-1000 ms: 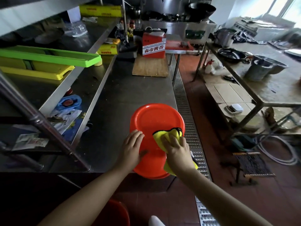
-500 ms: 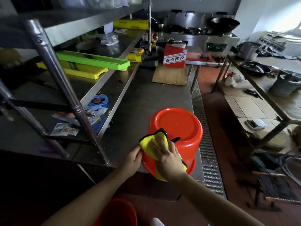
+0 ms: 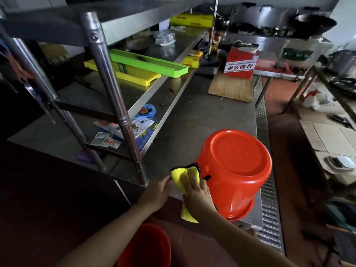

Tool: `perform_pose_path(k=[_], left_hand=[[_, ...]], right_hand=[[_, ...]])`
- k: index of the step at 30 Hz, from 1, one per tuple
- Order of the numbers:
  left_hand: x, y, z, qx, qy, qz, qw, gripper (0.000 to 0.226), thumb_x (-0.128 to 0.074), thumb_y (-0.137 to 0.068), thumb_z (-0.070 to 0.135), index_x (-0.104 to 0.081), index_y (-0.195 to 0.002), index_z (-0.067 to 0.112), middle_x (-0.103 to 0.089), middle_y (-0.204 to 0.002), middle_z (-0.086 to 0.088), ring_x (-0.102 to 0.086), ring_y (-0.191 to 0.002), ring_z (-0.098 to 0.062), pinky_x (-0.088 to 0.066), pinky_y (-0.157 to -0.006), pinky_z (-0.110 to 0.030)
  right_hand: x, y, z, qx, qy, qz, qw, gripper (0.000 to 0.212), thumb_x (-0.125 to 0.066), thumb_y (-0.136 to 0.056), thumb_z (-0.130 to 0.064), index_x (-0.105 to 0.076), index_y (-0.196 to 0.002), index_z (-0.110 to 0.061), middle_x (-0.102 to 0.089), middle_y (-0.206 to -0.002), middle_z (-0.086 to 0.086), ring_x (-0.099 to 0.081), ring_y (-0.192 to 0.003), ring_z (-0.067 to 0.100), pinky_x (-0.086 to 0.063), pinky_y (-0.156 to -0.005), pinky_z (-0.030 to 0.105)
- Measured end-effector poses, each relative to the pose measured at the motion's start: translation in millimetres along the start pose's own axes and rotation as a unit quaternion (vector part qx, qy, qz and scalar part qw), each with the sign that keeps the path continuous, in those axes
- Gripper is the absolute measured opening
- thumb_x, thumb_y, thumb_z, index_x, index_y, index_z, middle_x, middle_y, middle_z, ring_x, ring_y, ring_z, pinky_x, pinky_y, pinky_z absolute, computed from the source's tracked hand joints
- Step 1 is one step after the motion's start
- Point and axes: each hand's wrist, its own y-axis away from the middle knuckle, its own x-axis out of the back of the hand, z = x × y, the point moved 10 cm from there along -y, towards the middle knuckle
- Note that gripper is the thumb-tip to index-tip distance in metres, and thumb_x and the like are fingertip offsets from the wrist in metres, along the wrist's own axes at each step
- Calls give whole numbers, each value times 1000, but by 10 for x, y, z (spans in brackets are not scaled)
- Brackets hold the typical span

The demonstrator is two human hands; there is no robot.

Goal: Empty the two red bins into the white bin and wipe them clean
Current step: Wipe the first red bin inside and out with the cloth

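In a dim kitchen, a smooth round red bin (image 3: 234,174) is sitting upside down at the steel desk's (image 3: 202,120) near edge, while the right hand (image 3: 196,191) is pressing, fingers flat, a soft yellow cloth (image 3: 185,182) at its nine o'clock side and the left hand (image 3: 158,191) is pinching the cloth's corner.

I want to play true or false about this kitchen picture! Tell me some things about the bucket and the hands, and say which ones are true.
1. The red bin on the steel counter is upside down. True.
2. The right hand presses a blue sponge on it. False: it presses a yellow cloth against the bin's side.
3. The left hand is beside the cloth, at the bin's side. True.
4. A second red bin sits on the top shelf. False: it is low down, near the person, below the counter edge.
5. The wooden board lies farther along the counter. True.
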Motion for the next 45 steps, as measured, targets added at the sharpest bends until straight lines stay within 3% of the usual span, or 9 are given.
perform_pose_path(k=[3, 8, 14, 22, 27, 33, 38, 42, 45], left_hand=[[-11, 10, -275, -22, -146, -18, 989, 34, -46, -100, 30, -58, -130, 19, -64, -120, -7, -60, -109, -27, -50, -87, -37], [-77, 28, -541, -62, -228, -1, 972, 34, -57, -93, 19, -64, -125, 11, -66, -105, -9, -64, -93, -29, -53, -78, -38], [-164, 47, -912, -60, -220, -11, 974, 30, -43, -97, 17, -63, -119, 13, -65, -109, -3, -61, -102, -21, -49, -87, -37], [-35, -18, -1092, -50, -233, 18, 971, 24, -61, -89, 9, -68, -111, 6, -70, -101, -8, -65, -95, -25, -55, -79, -37], [51, -131, -860, -45, -277, 2, 960, 16, -62, -89, 17, -68, -103, 13, -69, -86, -3, -66, -78, -23, -54, -68, -35], [188, -555, -74, -59, -404, -26, 912, 11, -75, -74, 15, -66, -77, 20, -61, -55, -3, -63, -50, -25, -45, -44, -29], [191, -910, 752, -114, -413, 8, 904, 42, -61, -82, 17, -65, -122, 30, -74, -83, -1, -70, -76, -23, -52, -65, -30], [6, -1129, 1457, -195, -353, 37, 914, 37, -46, -90, 19, -64, -123, 17, -72, -94, -8, -70, -85, -30, -54, -72, -36], [-239, -1224, 1738, -185, -334, 21, 924, 45, -37, -97, 47, -54, -128, 19, -64, -122, -8, -61, -110, -29, -50, -87, -39]], right_hand=[[-241, -175, 13, -20, -9, -26, 999, 75, -52, -95, -24, -13, -159, -29, 0, -166, 3, -35, -127, 38, -38, -106, 47], [-725, -551, -14, -53, -22, -80, 995, 72, -52, -95, -24, -17, -157, -29, -10, -163, 5, -37, -126, 40, -40, -103, 48], [-1177, -1029, -123, -69, -9, -117, 991, 64, -54, -95, -32, -27, -153, -27, -16, -159, 12, -35, -129, 45, -38, -106, 52], [-1406, -1446, -203, -75, -13, -168, 983, 50, -43, -101, -48, -39, -149, -33, -12, -165, 2, -6, -151, 41, -16, -117, 58], [-817, -1479, -192, -44, 40, -80, 995, 27, -48, -97, -27, -67, -113, -18, -63, -122, 6, -49, -124, 33, -35, -104, 47], [279, -1620, 96, -53, 40, -24, 997, 27, -56, -87, -20, -70, -110, -18, -69, -114, 9, -58, -118, 31, -41, -99, 39], [1219, -1538, 575, -79, 60, 21, 995, 30, -50, -91, -29, -69, -113, -21, -68, -120, 5, -49, -125, 27, -36, -103, 38], [1805, -1224, 1090, -85, 52, 89, 991, 30, -51, -93, -36, -65, -119, -28, -63, -127, -1, -46, -127, 25, -36, -101, 40], [1933, -939, 1554, -111, 86, 72, 988, 52, -57, -91, -56, -52, -138, -34, -52, -141, 1, -40, -134, 28, -34, -106, 44]])
